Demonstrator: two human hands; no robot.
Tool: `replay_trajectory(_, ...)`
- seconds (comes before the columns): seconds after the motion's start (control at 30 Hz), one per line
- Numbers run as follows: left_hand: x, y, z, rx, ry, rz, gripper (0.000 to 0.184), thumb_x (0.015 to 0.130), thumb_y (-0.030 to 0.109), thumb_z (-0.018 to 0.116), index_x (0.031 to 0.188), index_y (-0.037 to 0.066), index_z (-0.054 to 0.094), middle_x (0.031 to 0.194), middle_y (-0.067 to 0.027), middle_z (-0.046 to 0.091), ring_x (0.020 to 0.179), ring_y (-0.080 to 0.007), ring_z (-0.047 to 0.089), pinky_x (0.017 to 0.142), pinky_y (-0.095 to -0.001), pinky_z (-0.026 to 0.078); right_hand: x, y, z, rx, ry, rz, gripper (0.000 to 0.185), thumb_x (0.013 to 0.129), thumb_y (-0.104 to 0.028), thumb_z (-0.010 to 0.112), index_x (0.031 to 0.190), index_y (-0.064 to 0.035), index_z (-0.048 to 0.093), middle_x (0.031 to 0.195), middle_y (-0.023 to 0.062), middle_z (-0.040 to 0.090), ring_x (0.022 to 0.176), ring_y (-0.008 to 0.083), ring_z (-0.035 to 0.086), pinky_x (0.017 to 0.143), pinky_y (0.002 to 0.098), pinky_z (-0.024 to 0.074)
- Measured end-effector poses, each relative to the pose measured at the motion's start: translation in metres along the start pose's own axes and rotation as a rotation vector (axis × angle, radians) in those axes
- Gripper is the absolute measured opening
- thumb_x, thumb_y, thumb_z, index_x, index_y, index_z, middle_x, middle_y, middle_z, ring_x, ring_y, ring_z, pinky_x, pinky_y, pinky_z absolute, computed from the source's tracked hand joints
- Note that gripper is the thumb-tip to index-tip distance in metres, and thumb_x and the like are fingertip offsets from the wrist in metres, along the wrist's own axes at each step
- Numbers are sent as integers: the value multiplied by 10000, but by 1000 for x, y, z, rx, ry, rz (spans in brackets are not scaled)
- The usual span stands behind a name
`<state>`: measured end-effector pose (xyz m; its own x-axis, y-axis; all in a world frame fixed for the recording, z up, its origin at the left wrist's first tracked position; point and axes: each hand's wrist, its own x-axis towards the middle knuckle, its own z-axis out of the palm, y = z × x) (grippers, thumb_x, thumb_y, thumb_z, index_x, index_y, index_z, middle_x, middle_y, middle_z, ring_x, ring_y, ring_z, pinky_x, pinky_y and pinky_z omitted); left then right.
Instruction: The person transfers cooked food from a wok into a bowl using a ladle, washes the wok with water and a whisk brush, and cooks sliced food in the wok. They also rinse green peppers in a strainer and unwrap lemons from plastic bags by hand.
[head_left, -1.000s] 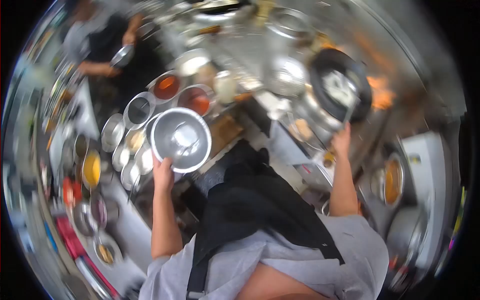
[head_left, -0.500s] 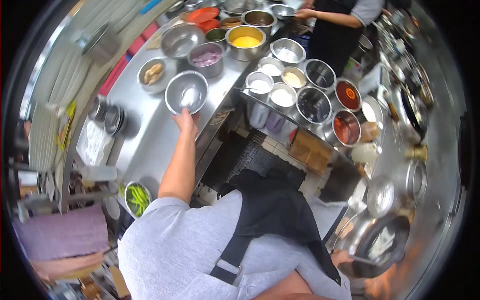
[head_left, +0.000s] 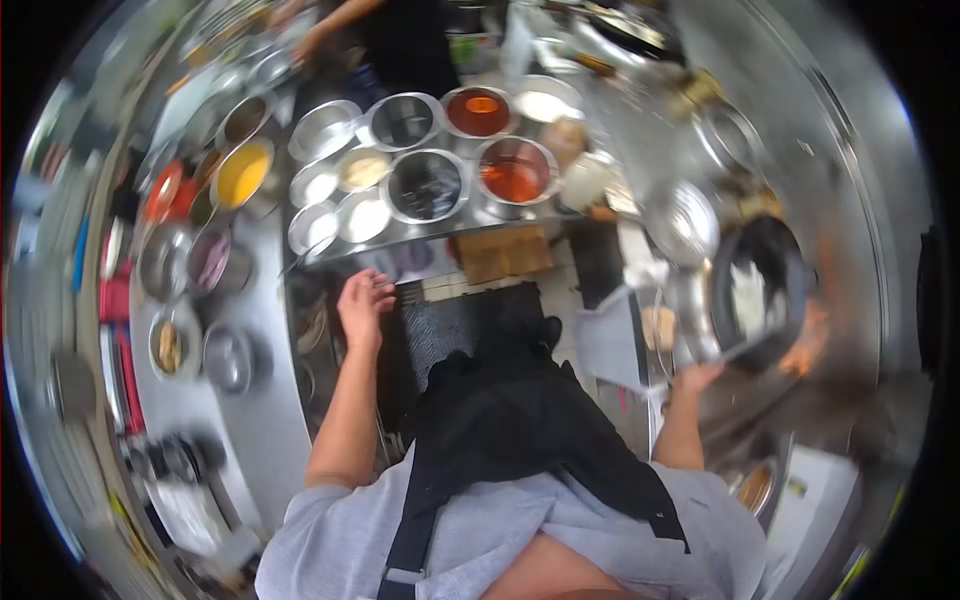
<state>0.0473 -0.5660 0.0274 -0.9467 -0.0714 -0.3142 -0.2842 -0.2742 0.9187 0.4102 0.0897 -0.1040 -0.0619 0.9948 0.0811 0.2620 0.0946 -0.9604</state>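
My left hand (head_left: 366, 302) hangs in the air over the aisle, its fingers loosely curled and apart, with nothing in it. Left of it, a steel mixing bowl (head_left: 230, 358) sits on the steel counter (head_left: 262, 440). On the right, my right hand (head_left: 697, 376) is closed around the handle (head_left: 742, 350) of a dark wok (head_left: 788, 250). White pieces (head_left: 748, 298) lie inside the wok, and orange flame (head_left: 806, 345) shows beside its rim. Motion blurs the edges of the view.
Ahead stands a table with several steel pots, among them one of red liquid (head_left: 515, 172) and one of dark liquid (head_left: 426, 186). A pot of yellow liquid (head_left: 242, 174) is at the left. Another person's arm (head_left: 335, 22) shows at the far end. A strainer (head_left: 682, 222) lies near the wok.
My left hand has let go of the steel bowl, left it on the counter and drawn back right. The view has turned right toward the stove; my right hand stays on the wok handle.
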Motion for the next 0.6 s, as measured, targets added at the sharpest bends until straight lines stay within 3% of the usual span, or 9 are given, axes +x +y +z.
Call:
replay_trajectory(0.07, 10, -10, 72, 197, -286, 60, 274, 993, 218, 567, 1183, 22, 599, 1090, -104, 679, 931, -178, 670, 742, -286, 556, -27, -31, 9, -158, 33, 46, 898, 774, 100, 536, 1563, -82, 148, 1448, 155, 397, 1308, 287, 435, 1113, 357, 321)
replay_trajectory(0.13, 21, -18, 142, 340, -507, 190, 257, 966, 164, 609, 1170, 8, 606, 1060, -90, 685, 931, -162, 665, 774, -279, 550, -29, -10, 6, -106, 34, 50, 886, 774, 109, 529, 1558, -62, 154, 1452, 158, 385, 1325, 299, 419, 1128, 353, 294)
replay_trajectory(0.23, 39, -26, 232, 528, -601, 443, 296, 921, 112, 646, 1188, -1, 587, 1044, -80, 684, 946, -171, 658, 866, -317, 526, -35, -27, 4, -75, -1, 77, 882, 785, 124, 515, 1562, -87, 156, 1484, 153, 336, 1221, 299, 496, 1003, 364, 439)
replay_trajectory(0.3, 60, -35, 282, 512, -518, 492, 363, 878, 102, 679, 1208, 1, 569, 1050, -86, 677, 968, -180, 648, 904, -329, 503, -65, -100, 13, 14, -16, 299, 896, 797, 115, 531, 1567, -157, 163, 1468, 142, 345, 1023, 271, 565, 694, 334, 536)
replay_trajectory(0.33, 81, -43, 300, 642, -465, 550, 508, 808, 127, 697, 1275, 20, 529, 1137, -189, 646, 1090, -330, 621, 969, -413, 479, -59, -80, 11, 44, 31, 232, 896, 814, 119, 517, 1567, -217, 165, 1446, 131, 354, 807, 197, 555, 469, 278, 449)
replay_trajectory(0.37, 103, -55, 319, 731, -365, 635, 670, 767, 144, 733, 1357, 12, 445, 1259, -238, 566, 1205, -377, 535, 1028, -452, 429, -61, -87, 6, 53, 35, 234, 896, 814, 119, 517, 1567, -217, 165, 1446, 131, 354, 807, 197, 555, 469, 278, 449)
replay_trajectory(0.43, 115, -31, 353, 966, -254, 642, 839, 734, 171, 775, 1429, 0, 339, 1367, -254, 484, 1278, -377, 474, 1065, -451, 399, -76, -124, 0, 85, -55, 265, 890, 837, 104, 512, 1569, -213, 117, 1244, 100, 437, 693, 136, 501, 498, 253, 447)
replay_trajectory(0.57, 173, -22, 397, 1174, -411, 615, 1111, 581, 236, 875, 1485, 14, 269, 1419, -241, 457, 1326, -393, 430, 1103, -425, 386, -66, -96, -38, 109, -151, 244, 880, 847, 109, 502, 1575, -230, 141, 946, 73, 557, 558, 112, 469, 478, 251, 441)
replay_trajectory(0.6, 193, -32, 407, 1190, -444, 633, 1124, 563, 232, 880, 1484, 19, 271, 1400, -239, 483, 1311, -386, 457, 1090, -419, 400, -69, -100, -43, 74, -120, 215, 865, 861, 112, 505, 1572, -232, 150, 822, 43, 522, 486, 108, 453, 415, 252, 405)
